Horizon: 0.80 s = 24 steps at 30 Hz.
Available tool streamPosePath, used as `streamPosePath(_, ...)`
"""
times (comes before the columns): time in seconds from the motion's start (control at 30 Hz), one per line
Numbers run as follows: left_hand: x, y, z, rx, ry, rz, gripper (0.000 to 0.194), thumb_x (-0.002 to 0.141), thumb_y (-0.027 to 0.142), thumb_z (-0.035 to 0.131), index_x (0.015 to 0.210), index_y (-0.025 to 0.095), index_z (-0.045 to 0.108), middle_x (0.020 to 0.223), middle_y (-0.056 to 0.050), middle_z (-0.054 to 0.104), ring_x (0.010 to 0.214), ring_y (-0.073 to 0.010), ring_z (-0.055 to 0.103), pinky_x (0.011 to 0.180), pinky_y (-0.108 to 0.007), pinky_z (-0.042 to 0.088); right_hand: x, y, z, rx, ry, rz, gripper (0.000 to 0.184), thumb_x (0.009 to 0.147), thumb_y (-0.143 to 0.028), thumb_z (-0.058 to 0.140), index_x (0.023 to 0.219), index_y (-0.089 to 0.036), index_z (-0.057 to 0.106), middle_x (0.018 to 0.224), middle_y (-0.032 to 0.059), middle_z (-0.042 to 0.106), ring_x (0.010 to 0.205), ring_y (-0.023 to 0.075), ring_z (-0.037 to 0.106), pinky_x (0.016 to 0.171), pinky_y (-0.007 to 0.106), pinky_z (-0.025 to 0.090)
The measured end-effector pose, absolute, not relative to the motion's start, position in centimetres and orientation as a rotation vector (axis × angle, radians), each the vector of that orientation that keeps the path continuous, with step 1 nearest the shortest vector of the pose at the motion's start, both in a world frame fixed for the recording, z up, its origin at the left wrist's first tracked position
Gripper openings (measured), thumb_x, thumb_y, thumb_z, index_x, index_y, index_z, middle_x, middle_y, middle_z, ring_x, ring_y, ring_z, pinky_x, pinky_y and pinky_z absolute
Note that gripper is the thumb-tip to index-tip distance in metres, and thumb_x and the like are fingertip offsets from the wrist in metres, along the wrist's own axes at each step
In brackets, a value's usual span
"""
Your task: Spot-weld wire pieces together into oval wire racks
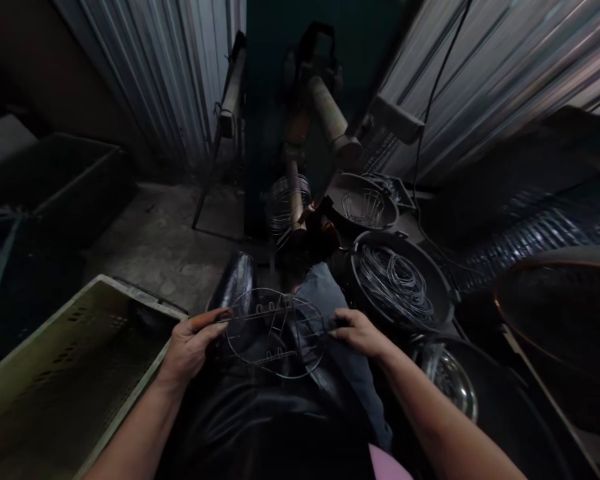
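Observation:
A round wire frame made of thin metal rings and cross wires is held over my lap between both hands. My left hand grips its left edge with thumb and fingers closed on the wire. My right hand pinches its right edge. A dark apron covers my legs beneath the frame.
A pale slotted plastic crate stands at the left. Dark round tubs hold wire rings and a wire basket at the right. A welding machine with a cylindrical arm stands ahead, against corrugated metal walls. Another big tub sits far right.

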State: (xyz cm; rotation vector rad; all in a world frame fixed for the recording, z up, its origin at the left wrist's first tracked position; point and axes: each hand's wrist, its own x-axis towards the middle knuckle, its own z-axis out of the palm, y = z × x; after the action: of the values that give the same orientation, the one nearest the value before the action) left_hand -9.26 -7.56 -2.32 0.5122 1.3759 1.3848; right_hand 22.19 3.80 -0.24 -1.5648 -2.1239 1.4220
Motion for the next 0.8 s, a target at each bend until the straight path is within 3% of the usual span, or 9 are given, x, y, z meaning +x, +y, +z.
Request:
streamPosePath(0.1, -9.9, -7.7, -2.1, 0.199, 1.329, 1.512, 0.032, 0.044, 0.020, 0.080, 0.074, 0.016, 0.071, 0.069, -0.004, 0.068, 0.052, -0.0117, 0.058, 0.051, -0.020, 0.048, 20.7, 3.1, -0.1, -1.625, -2.171, 1.247, 0.016, 0.066, -0.030, 0.056, 0.077, -0.018, 0.056, 0.069, -0.0015, 0.052, 0.066, 0.0119, 0.048, 0.065, 0.025, 0.040)
streamPosePath(0.23, -10.8, -7.6, -2.5, 0.090, 1.302, 1.532, 0.035, 0.040, 0.013, 0.079, 0.073, 0.013, 0.070, 0.072, -0.006, 0.067, 0.051, -0.0115, 0.057, 0.049, -0.020, 0.048, 18.6, 2.0, 0.0, -1.598, -1.988, 1.705, 0.035, 0.073, -0.037, 0.048, 0.100, -0.016, 0.055, 0.073, 0.0020, 0.057, 0.063, 0.0138, 0.054, 0.059, 0.026, 0.043)
streamPosePath(0.27, -11.0, -7.5, -2.7, 0.074, 1.301, 1.535, 0.035, 0.040, 0.011, 0.079, 0.074, 0.012, 0.069, 0.071, -0.005, 0.067, 0.051, -0.0114, 0.057, 0.050, -0.021, 0.049, 18.3, 1.8, 0.0, -1.654, -1.990, 1.682, 0.036, 0.074, -0.037, 0.046, 0.102, -0.015, 0.055, 0.074, 0.0028, 0.057, 0.063, 0.0143, 0.054, 0.059, 0.027, 0.043)
streamPosePath(0.4, -12.2, -7.3, -3.8, -0.011, 1.235, 1.601, 0.028, 0.051, 0.011, 0.073, 0.077, 0.015, 0.066, 0.054, 0.003, 0.056, 0.040, -0.0059, 0.045, 0.054, -0.027, 0.051, 16.9, 1.3, -0.1, -2.030, -2.283, 0.668, 0.046, 0.072, -0.036, 0.054, 0.113, -0.017, 0.050, 0.099, 0.0089, 0.056, 0.086, 0.0201, 0.056, 0.071, 0.029, 0.043)
streamPosePath(0.47, -12.9, -7.2, -4.3, -0.045, 1.103, 1.660, 0.023, 0.057, 0.011, 0.069, 0.079, 0.016, 0.063, 0.049, 0.006, 0.048, 0.039, -0.0044, 0.039, 0.055, -0.028, 0.051, 16.1, 1.3, -0.1, -2.077, -2.479, 0.321, 0.044, 0.072, -0.036, 0.054, 0.112, -0.018, 0.051, 0.105, 0.0107, 0.053, 0.087, 0.0216, 0.055, 0.069, 0.029, 0.042)
streamPosePath(0.57, -13.7, -7.2, -5.0, -0.108, 0.916, 1.747, 0.022, 0.061, 0.008, 0.065, 0.081, 0.016, 0.061, 0.052, 0.006, 0.045, 0.042, -0.0045, 0.038, 0.051, -0.023, 0.047, 14.8, 1.2, -0.3, -2.015, -2.725, 0.129, 0.020, 0.074, -0.023, 0.050, 0.092, -0.019, 0.059, 0.096, 0.0096, 0.055, 0.079, 0.0191, 0.057, 0.063, 0.026, 0.039)
streamPosePath(0.63, -14.0, -7.4, -5.3, -0.130, 0.903, 1.764, 0.022, 0.062, 0.007, 0.064, 0.082, 0.016, 0.060, 0.053, 0.006, 0.044, 0.043, -0.0048, 0.038, 0.050, -0.023, 0.046, 14.2, 1.3, -0.1, -1.997, -2.779, 0.077, 0.016, 0.075, -0.016, 0.046, 0.082, -0.018, 0.060, 0.090, 0.0092, 0.057, 0.074, 0.0178, 0.057, 0.059, 0.025, 0.038)
streamPosePath(0.8, -14.0, -7.7, -5.6, -0.139, 1.000, 1.734, 0.021, 0.066, 0.007, 0.059, 0.085, 0.017, 0.061, 0.053, 0.005, 0.043, 0.043, -0.0058, 0.038, 0.052, -0.025, 0.048, 15.2, 3.7, 1.9, -2.047, -2.471, 0.182, 0.031, 0.084, -0.026, 0.040, 0.107, -0.023, 0.059, 0.080, 0.0065, 0.064, 0.072, 0.0193, 0.061, 0.059, 0.027, 0.040)
